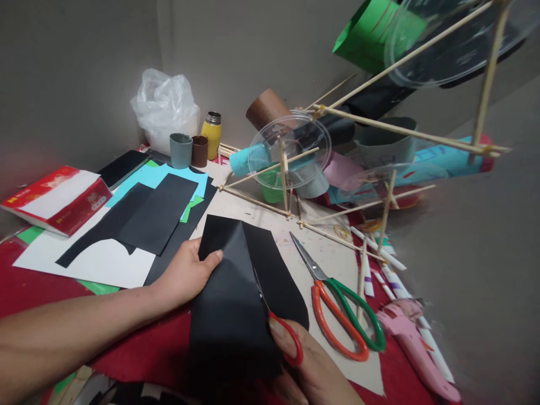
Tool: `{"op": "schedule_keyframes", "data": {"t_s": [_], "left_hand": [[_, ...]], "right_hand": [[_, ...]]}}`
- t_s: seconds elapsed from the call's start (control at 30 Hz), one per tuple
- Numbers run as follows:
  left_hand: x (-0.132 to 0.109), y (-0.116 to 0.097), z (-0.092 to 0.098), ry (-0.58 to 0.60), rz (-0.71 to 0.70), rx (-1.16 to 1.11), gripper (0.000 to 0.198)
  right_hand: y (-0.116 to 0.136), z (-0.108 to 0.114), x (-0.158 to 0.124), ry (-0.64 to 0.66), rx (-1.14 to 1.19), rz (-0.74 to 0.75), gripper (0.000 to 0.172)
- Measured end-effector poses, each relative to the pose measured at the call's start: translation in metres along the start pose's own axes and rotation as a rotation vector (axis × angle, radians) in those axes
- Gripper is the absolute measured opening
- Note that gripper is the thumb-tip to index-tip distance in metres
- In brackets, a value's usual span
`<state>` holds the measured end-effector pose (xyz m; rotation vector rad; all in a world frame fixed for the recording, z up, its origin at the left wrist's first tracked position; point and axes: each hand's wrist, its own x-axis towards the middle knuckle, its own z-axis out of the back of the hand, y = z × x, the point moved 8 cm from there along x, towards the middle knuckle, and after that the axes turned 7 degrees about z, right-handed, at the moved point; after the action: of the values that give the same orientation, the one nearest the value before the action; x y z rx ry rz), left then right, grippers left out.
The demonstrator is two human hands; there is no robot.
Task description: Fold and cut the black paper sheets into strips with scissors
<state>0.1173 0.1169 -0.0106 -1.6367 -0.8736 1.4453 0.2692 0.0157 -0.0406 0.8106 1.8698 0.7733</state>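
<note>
A sheet of black paper (228,292) is pinched in my left hand (188,267), with the thumb lying on top near its upper left edge. My right hand (312,360) grips small red-handled scissors (291,337) by the loops. Their blades are partly inside the sheet, along a cut line that runs up its right part. To the right of the cut, a curved black strip (274,253) spreads away. Larger scissors (337,304) with one orange and one green handle lie on the pale board, right of the sheet. Part of my right hand's fingers is hidden under the paper.
Black pieces (162,214), blue paper (169,177) and white paper (105,261) overlap at left beside a red box (63,197). A stick frame (253,199) with cups and clear lids rises at the right. A pink glue gun (415,349) lies at right; a yellow bottle (211,132) stands behind.
</note>
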Motion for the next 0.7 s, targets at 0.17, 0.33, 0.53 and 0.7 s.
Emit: {"op": "schedule_keyframes", "data": {"t_s": [0.17,0.33,0.53,0.7], "left_hand": [[0.0016,0.0,0.0013,-0.005,-0.007,0.015,0.015],[-0.0014,0.0007,-0.0021,0.021,0.004,0.014,0.015],[-0.0038,0.0,-0.0025,0.018,-0.023,0.018,0.018],[-0.0028,0.0036,-0.003,0.02,-0.002,-0.005,0.016]], "right_hand": [[-0.0038,0.0037,0.0027,-0.013,0.019,0.035,0.05],[-0.0037,-0.0005,0.0046,0.059,0.058,0.033,0.052],[-0.0007,0.0019,0.0042,-0.023,0.061,0.06,0.051],[-0.0015,-0.0001,0.0052,0.011,0.049,0.073,0.051]]}}
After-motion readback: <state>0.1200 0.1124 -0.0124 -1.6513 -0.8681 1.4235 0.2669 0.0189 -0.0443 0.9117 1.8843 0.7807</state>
